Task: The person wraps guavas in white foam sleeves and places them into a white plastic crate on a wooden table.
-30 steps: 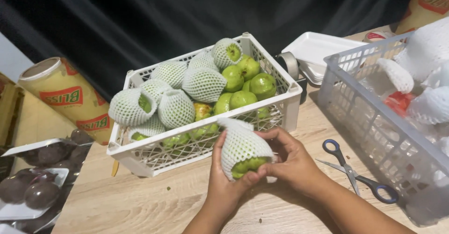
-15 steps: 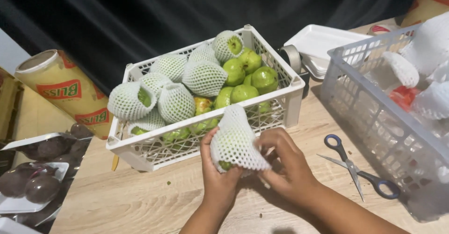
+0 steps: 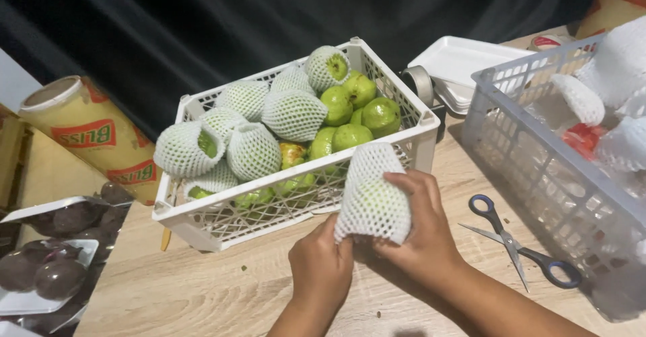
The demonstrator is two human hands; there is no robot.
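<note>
Guava in its white foam net sleeve [image 3: 372, 195] sits just above the tabletop [image 3: 202, 296] before the white crate [image 3: 202, 226], where we close our left hand [image 3: 321, 264] and right hand [image 3: 420, 232] around it, judging it firm, light, its netting soft and slippery.

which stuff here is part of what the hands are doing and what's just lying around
In use: left hand, right hand, netted green fruit, white crate of fruit.
Lying about: scissors, grey crate, foam trays, yellow roll, dark fruit trays.

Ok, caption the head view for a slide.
Left hand and right hand hold a white foam-netted green fruit before a white plastic crate of fruit.
</note>
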